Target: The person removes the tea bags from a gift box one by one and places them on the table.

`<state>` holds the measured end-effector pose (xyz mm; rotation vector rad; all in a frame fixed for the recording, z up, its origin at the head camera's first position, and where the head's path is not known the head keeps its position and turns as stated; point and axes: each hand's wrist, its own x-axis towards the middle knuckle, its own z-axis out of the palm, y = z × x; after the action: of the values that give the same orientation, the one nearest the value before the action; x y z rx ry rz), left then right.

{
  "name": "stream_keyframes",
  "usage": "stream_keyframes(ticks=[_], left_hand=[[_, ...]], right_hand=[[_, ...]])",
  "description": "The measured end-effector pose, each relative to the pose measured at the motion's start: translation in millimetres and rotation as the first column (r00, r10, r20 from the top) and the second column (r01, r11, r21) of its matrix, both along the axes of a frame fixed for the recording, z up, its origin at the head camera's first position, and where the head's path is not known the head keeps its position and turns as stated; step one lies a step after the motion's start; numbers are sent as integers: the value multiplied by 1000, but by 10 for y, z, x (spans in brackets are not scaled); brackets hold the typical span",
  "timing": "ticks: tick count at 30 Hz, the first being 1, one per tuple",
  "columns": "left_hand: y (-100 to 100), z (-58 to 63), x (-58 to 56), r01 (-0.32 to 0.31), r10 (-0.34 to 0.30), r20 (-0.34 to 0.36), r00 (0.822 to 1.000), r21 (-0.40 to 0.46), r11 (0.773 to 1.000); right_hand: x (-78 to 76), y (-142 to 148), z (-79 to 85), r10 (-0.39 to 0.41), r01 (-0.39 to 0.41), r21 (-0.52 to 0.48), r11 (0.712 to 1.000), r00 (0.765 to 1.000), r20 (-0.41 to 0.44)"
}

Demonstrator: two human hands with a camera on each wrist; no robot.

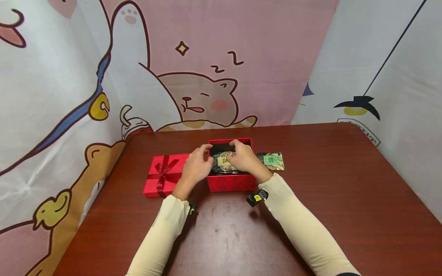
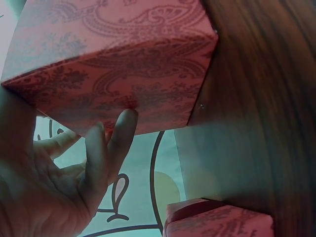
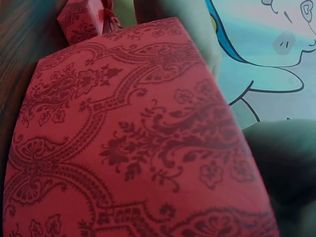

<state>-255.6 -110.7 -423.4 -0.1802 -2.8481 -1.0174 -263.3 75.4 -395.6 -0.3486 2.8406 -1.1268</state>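
An uncovered red gift box (image 1: pixel 232 183) stands on the table with a black packet (image 1: pixel 226 163) inside, its round food picture and yellow label facing up. At the box's left wall is my left hand (image 1: pixel 197 165), thumb over the rim and fingers along the outside. In the left wrist view, a fingertip of it touches the patterned red wall (image 2: pixel 148 79). My right hand (image 1: pixel 246 159) reaches over the right rim, thumb on the packet and index finger stretched toward the far wall. In the right wrist view the box side (image 3: pixel 133 133) hides most of this hand.
Left of the box lies its red lid (image 1: pixel 162 174) with a dark red ribbon bow. Another packet (image 1: pixel 272 161), with a green label, lies on the table (image 1: pixel 317 184) just right of the box. A cartoon-printed curtain (image 1: pixel 269 57) hangs behind the table.
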Motion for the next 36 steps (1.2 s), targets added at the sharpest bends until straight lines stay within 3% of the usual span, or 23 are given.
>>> stream_keyframes(ticks=[12,24,36], left_hand=[[25,1,5,-8,8,6,1000,-10,1000],[9,5,5,-9,9,-6,1000,6,1000],[1,-3,3,5,-5,-7,1000,0,1000]], right_hand=[[-43,-52,-77,0,-5,83,997,998,60],[-39,-59,-102,-7,7,16,1000,1000,2],[-71,-79,-109,75,-73,-26,997,993,92]])
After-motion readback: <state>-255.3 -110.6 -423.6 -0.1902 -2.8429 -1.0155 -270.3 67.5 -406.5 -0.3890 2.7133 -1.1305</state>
